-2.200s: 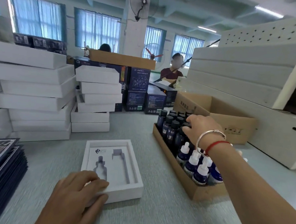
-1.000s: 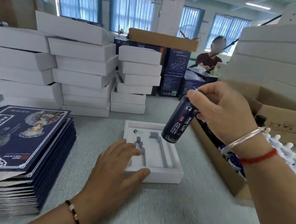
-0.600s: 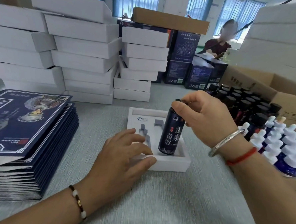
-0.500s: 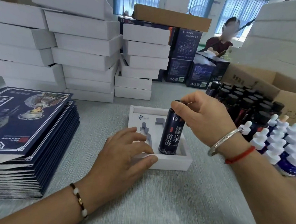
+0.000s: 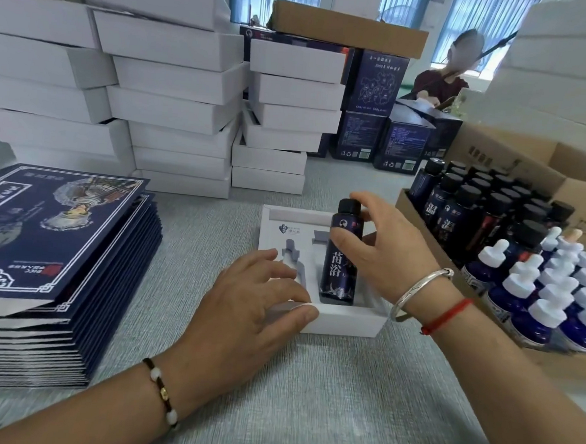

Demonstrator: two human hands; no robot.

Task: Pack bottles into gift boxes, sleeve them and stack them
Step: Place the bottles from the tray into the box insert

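Note:
A white gift box (image 5: 343, 322) with a cut-out foam insert lies open on the table in front of me. My right hand (image 5: 382, 251) grips a dark blue bottle (image 5: 340, 272) with a black cap, its base down in the right cut-out and its top tilted up. My left hand (image 5: 252, 305) rests flat on the box's near left corner, fingers straight. The left cut-out shows between my hands with nothing in it.
A cardboard tray (image 5: 418, 229) at the right holds several dark bottles and white-capped dropper bottles (image 5: 520, 290). A stack of dark blue sleeves (image 5: 43, 241) lies at the left. Stacks of white boxes (image 5: 175, 111) stand behind. A person (image 5: 444, 80) sits at the far side.
My right hand took a dark bottle from the tray, carried it left and lowered its base into the box's right cut-out. My left hand stayed on the box.

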